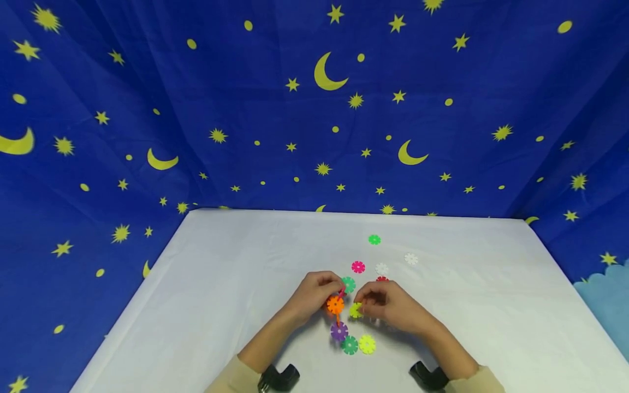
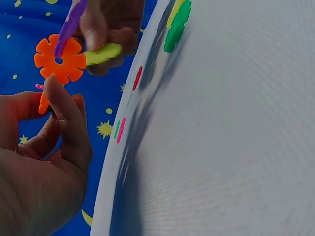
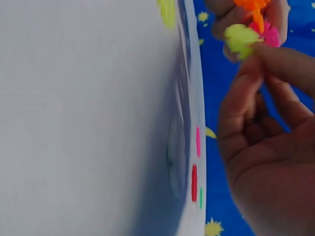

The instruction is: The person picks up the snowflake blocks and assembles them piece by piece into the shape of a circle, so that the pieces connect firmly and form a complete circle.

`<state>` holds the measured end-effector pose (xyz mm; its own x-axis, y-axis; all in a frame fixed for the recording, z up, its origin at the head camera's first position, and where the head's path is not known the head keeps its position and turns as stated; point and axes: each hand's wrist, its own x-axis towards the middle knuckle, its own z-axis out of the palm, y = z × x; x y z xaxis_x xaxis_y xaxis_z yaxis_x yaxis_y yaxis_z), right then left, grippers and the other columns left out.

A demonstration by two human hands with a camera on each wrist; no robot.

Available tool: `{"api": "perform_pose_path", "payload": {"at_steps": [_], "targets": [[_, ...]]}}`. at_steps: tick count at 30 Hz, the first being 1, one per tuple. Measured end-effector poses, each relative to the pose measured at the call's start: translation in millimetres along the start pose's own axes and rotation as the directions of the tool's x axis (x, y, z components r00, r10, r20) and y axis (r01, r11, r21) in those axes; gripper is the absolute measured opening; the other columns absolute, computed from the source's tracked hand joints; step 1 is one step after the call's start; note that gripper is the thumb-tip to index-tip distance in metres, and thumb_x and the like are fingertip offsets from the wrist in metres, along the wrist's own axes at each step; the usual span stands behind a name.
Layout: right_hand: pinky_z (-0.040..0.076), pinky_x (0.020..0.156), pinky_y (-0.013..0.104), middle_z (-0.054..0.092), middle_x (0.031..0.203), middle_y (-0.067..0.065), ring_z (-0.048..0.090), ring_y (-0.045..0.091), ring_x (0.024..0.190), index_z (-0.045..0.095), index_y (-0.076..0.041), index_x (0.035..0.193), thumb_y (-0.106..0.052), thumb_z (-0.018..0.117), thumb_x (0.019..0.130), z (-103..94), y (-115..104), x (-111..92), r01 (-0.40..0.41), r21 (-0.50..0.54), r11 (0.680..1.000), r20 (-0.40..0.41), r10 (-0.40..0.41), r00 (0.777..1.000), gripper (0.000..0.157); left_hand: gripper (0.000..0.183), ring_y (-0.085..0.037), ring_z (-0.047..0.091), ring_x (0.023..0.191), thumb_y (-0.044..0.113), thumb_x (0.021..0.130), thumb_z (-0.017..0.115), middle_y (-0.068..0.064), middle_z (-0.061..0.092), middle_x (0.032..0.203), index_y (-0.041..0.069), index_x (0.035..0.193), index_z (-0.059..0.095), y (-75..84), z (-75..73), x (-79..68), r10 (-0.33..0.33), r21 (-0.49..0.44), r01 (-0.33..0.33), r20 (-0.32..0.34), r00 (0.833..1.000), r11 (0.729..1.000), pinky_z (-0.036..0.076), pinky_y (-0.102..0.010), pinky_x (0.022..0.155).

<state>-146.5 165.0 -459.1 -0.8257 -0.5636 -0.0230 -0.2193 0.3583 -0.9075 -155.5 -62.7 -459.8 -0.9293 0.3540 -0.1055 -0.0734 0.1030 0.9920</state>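
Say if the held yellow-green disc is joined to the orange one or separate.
Separate: the right hand pinches the yellow-green notched disc, and the head view shows a gap to the orange disc.

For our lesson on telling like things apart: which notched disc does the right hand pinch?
The yellow-green notched disc, held by the right hand; the other yellow disc lies on the table, and the orange disc is at the left hand.

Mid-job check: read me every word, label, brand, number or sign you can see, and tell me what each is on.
None readable in any view.
Blue backdrop: printed stars, moons and dots, no lettering.
Held orange disc and yellow-green disc: no lettering visible.
Black wrist pieces: too small to tell.
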Motion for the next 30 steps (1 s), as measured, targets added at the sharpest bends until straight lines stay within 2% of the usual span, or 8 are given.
{"api": "perform_pose_path", "payload": {"at_steps": [5,9,17,23,26,30], "targets": [[0.053,0.064,0.030,0.065,0.086,0.004,0.060,0.020,0.073,0.068,-0.011,0.098,-0.009,0.070,0.088,-6.8,-4,-1,0.014,0.050,0.999,-0.085,-0.009,0.996,0.011,0.017,-0.012,0.052,0.063,0.013,0.093,0.061,-0.006,0.064,0.079,-0.002,0.092,0.069,1.7,1.5,0.1,-0.006,0.001,0.006,-0.010,1.000,1.000,0.044,-0.022,0.051],[0.053,0.064,0.030,0.067,0.088,0.003,0.061,0.020,0.074,0.067,-0.010,0.099,-0.008,0.069,0.088,-8.3,-6,-2,0.016,0.073,0.997,-0.124,-0.007,0.992,0.012,0.018,-0.012,0.051,0.064,0.010,0.094,0.059,-0.007,0.064,0.080,-0.005,0.092,0.069,2.4,2.1,0.2,0.009,0.015,-0.008,-0.014,1.000,1.000,0.043,-0.022,0.053],[0.054,0.063,0.031,0.066,0.087,0.007,0.061,0.023,0.074,0.067,-0.006,0.101,-0.005,0.068,0.086,-10.2,-7,-4,0.026,0.081,0.996,-0.186,-0.011,0.982,0.015,0.018,-0.012,0.052,0.064,0.020,0.091,0.064,-0.005,0.066,0.079,0.003,0.088,0.071,1.1,1.0,-0.6,0.007,0.008,-0.007,-0.011,1.000,1.000,0.044,-0.022,0.056],[0.054,0.063,0.031,0.066,0.086,0.009,0.062,0.024,0.073,0.068,-0.005,0.100,-0.010,0.073,0.085,-10.9,-7,-3,0.005,0.085,0.996,-0.251,0.017,0.968,0.016,0.018,-0.012,0.052,0.064,0.022,0.091,0.065,-0.004,0.066,0.079,0.007,0.086,0.071,0.9,1.1,0.3,0.013,0.008,-0.013,0.002,1.000,1.000,0.045,-0.022,0.057],[0.054,0.064,0.031,0.066,0.088,0.007,0.061,0.022,0.073,0.069,-0.008,0.097,-0.011,0.073,0.085,-10.3,-8,-3,0.000,0.078,0.997,-0.262,0.020,0.965,0.013,0.018,-0.012,0.052,0.063,0.021,0.091,0.065,-0.004,0.066,0.078,0.006,0.086,0.071,1.1,0.9,0.6,0.009,-0.002,-0.009,0.008,1.000,1.000,0.045,-0.022,0.057],[0.054,0.065,0.030,0.066,0.089,0.006,0.060,0.022,0.074,0.069,-0.008,0.096,-0.004,0.071,0.085,-9.1,-15,-4,0.011,0.070,0.997,-0.282,0.010,0.959,0.012,0.018,-0.012,0.052,0.062,0.019,0.091,0.064,-0.004,0.065,0.076,0.002,0.086,0.070,1.2,0.9,0.8,0.003,-0.024,-0.002,0.013,1.000,1.000,0.045,-0.022,0.057]]}}
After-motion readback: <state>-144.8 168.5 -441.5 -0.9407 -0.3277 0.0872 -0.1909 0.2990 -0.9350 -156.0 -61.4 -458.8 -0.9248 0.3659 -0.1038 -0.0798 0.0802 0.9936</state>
